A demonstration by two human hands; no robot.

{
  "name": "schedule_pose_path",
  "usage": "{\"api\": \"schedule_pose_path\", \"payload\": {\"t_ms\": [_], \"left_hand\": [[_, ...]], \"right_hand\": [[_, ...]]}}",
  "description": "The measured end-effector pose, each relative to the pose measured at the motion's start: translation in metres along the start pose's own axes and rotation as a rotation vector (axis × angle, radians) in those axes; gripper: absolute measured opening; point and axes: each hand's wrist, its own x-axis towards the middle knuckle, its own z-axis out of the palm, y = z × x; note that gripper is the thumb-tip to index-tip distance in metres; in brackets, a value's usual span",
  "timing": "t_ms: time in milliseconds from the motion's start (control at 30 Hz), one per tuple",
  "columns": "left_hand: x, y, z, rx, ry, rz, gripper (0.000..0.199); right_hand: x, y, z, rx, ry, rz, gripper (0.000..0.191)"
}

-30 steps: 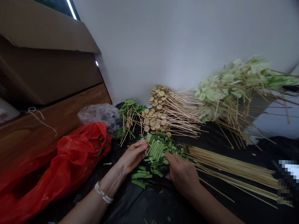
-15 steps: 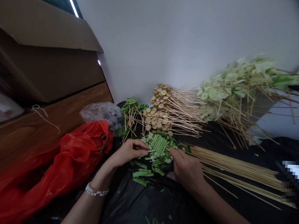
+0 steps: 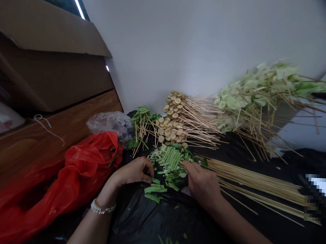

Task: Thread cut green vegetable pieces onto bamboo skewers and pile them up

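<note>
My right hand (image 3: 203, 182) is closed, its fingertips pinching the right edge of a neat row of cut green stalk pieces (image 3: 172, 156). They lie side by side as on a skewer, though the stick itself is hidden by my fingers. Curled fingers on my left hand (image 3: 137, 170), which has a beaded bracelet at the wrist, close at the end of a loose green stalk piece (image 3: 156, 181). More loose pieces (image 3: 152, 197) lie just below it on the black plastic sheet (image 3: 137, 221). Chopped greens (image 3: 181, 173) are heaped under the row.
Behind are finished skewers of round pale slices (image 3: 173, 128), green-stalk skewers (image 3: 145, 116) and leafy skewers (image 3: 242, 95). Bare bamboo sticks (image 3: 252, 180) lie to the right. A red plastic bag (image 3: 82, 161), a clear bag (image 3: 109, 123) and a cardboard box (image 3: 54, 74) stand left.
My left hand has moved left and slightly down, away from the row to the loose stalk pieces, its fingers curling in. The right hand stays at the row's right edge.
</note>
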Motion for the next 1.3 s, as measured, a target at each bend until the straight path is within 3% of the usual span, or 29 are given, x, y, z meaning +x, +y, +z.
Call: {"api": "schedule_pose_path", "payload": {"t_ms": [433, 600, 700, 933, 1100, 1300], "left_hand": [[0.002, 0.001, 0.007, -0.032, -0.017, 0.072, 0.010], [0.001, 0.003, 0.006, -0.173, -0.003, 0.028, 0.014], [0.002, 0.008, 0.004, -0.321, 0.078, 0.012, 0.016], [0.009, 0.007, 0.004, -0.559, 0.387, -0.040, 0.026], [0.013, 0.012, 0.010, -0.661, 0.433, -0.109, 0.035], [0.016, 0.015, 0.016, -1.070, 0.461, -0.139, 0.039]], "right_hand": [[0.001, -0.001, -0.003, 0.011, -0.062, 0.025, 0.034], [0.001, -0.001, -0.003, 0.004, -0.060, 0.023, 0.034], [0.001, -0.001, -0.003, -0.001, -0.044, 0.023, 0.034], [0.001, -0.001, -0.004, 0.024, -0.024, 0.006, 0.034], [0.001, -0.001, -0.003, 0.012, -0.009, 0.002, 0.034], [0.000, -0.004, -0.003, 0.011, -0.047, 0.004, 0.035]]}}
